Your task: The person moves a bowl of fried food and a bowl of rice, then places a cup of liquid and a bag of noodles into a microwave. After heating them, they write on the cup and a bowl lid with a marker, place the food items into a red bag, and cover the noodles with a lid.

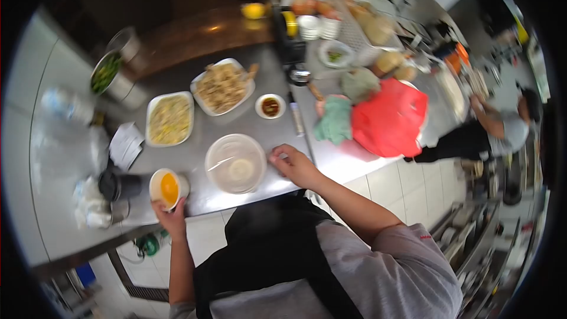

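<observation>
In my left hand (170, 217) is a white cup (183, 187) with orange-yellow contents, held near the counter's front edge. My right hand (290, 164) is closed, its fingers curled just right of a clear plastic bowl (236, 163); what it holds, if anything, is too small to tell. Some pale stuff shows at the bowl's bottom. Behind the bowl are a white dish of pale yellow shreds (170, 119), a white dish of light brown pieces (222, 87) and a small white bowl of dark sauce (270, 106).
On the right are a red bag (390, 119), a green cloth (335, 120) and stacked small white dishes (319, 28). A marker-like stick (296, 119) lies behind my right hand. At left stand a dark cup (120, 185) and a container of greens (107, 73). Another person (502, 133) works far right.
</observation>
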### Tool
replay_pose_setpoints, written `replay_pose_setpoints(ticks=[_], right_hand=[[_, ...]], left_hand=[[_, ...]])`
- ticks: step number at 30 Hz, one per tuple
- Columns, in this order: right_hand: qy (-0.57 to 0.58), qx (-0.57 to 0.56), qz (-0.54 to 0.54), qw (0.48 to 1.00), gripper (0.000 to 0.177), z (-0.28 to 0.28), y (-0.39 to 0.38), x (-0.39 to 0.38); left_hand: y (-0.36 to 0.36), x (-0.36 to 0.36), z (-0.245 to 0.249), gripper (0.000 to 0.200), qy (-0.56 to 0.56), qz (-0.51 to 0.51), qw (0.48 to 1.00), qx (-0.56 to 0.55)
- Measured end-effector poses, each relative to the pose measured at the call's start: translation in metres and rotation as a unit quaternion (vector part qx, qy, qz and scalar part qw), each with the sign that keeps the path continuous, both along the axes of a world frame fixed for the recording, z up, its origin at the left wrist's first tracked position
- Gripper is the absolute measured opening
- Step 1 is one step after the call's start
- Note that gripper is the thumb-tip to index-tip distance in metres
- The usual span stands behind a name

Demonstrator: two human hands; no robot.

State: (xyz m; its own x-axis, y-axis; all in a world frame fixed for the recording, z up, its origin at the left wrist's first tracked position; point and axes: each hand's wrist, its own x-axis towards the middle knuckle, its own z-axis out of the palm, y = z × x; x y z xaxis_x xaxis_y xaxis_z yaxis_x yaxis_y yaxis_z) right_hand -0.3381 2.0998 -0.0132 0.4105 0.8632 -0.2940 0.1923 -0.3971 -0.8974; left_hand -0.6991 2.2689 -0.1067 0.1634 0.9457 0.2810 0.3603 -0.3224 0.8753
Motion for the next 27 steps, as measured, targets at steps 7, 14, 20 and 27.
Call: replay_pose_setpoints(ticks=[7, 14, 20, 27], right_hand=[[0.064, 0.009, -0.058, 0.996, 0.029, -0.011, -0.155, 0.076], [0.149, -0.111, -0.058, 0.981, 0.032, -0.08, -0.356, 0.183], [0.326, -0.094, -0.341, 0.876, 0.026, -0.214, -0.499, 0.327], [0.301, 0.087, -0.603, 0.733, 0.025, -0.292, -0.525, 0.512]], left_hand=[[-0.056, 0.042, 0.065, 0.052, -0.004, -0.037, 0.999, 0.004], [-0.173, 0.145, 0.096, 0.048, -0.026, -0.086, 0.995, -0.035], [-0.27, 0.262, 0.056, 0.047, -0.02, -0.109, 0.993, -0.041], [-0.303, 0.353, 0.013, 0.045, 0.016, -0.109, 0.994, -0.024]])
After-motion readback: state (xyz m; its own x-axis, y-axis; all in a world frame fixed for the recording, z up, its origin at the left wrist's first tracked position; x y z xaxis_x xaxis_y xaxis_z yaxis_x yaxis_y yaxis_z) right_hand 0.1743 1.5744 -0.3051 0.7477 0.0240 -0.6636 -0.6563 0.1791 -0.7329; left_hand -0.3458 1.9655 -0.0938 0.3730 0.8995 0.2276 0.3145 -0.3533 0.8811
